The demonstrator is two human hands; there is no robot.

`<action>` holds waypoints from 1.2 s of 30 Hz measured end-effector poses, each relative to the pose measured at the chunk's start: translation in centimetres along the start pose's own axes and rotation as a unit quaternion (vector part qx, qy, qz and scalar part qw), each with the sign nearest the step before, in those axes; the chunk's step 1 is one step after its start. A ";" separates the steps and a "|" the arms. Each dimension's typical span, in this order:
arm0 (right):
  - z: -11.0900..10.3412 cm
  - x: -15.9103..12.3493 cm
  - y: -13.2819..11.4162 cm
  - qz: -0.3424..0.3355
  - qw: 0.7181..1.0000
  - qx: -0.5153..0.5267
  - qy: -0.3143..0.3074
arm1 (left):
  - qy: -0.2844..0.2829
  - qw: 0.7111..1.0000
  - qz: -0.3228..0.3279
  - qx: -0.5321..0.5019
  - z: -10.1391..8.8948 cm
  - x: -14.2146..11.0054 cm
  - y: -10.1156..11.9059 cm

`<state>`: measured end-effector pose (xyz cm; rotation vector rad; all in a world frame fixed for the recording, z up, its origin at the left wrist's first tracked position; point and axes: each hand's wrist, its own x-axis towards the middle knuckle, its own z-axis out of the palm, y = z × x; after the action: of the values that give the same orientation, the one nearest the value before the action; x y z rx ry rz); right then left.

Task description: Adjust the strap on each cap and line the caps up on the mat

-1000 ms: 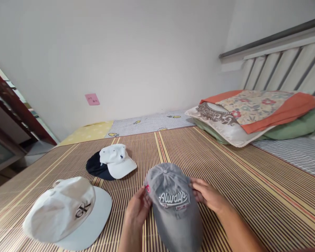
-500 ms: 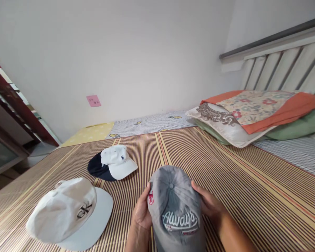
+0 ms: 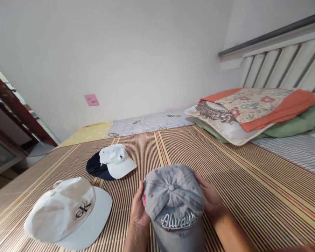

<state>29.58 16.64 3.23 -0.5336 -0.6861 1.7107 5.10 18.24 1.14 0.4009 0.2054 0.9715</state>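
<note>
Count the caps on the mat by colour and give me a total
Grey cap: 1
White caps: 2, the large one and the small one
Dark navy cap: 1
Total: 4

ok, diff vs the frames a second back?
The grey cap has tipped crown-up between both hands and come toward the camera, its lettering lower in frame. Left hand and right hand keep their grip on its sides. The white CK cap, small white cap, navy cap and pillows lie unmoved.
</note>
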 end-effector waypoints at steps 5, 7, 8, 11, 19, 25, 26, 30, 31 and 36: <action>-0.4 0.5 0.4 0.030 0.998 -0.018 0.059 | 0.170 0.985 0.013 0.007 0.7 0.5 0.1; -0.8 1.0 0.4 0.046 0.996 -0.017 0.070 | 0.210 0.977 0.021 0.017 1.1 0.9 0.2; -1.0 1.1 0.4 0.049 0.996 -0.016 0.075 | 0.226 0.974 0.025 0.022 1.4 1.0 0.3; -1.6 1.3 0.2 0.033 0.994 -0.028 0.097 | 0.251 0.967 0.031 0.028 1.8 1.4 0.4; -3.4 1.8 0.4 -0.011 0.980 -0.114 0.165 | 0.272 0.958 0.047 0.078 0.6 2.3 0.9; -5.0 2.4 0.8 -0.013 0.970 -0.130 0.204 | 0.269 0.956 0.066 0.096 -0.3 2.6 1.4; -5.2 2.4 0.8 -0.012 0.968 -0.133 0.212 | 0.267 0.956 0.062 0.100 -0.5 2.6 1.5; -6.2 2.5 1.2 -0.011 0.962 -0.148 0.230 | 0.261 0.956 0.054 0.123 -0.9 2.7 1.6; -6.4 2.6 1.3 -0.013 0.960 -0.156 0.232 | 0.261 0.955 0.057 0.129 -1.0 2.8 1.6; -7.4 3.2 1.6 -0.043 0.941 -0.214 0.258 | 0.279 0.943 0.081 0.159 -1.4 2.8 1.6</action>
<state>32.70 20.72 -3.22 -1.1906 -0.6814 1.2555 4.93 21.71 0.55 0.4335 0.8653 1.2037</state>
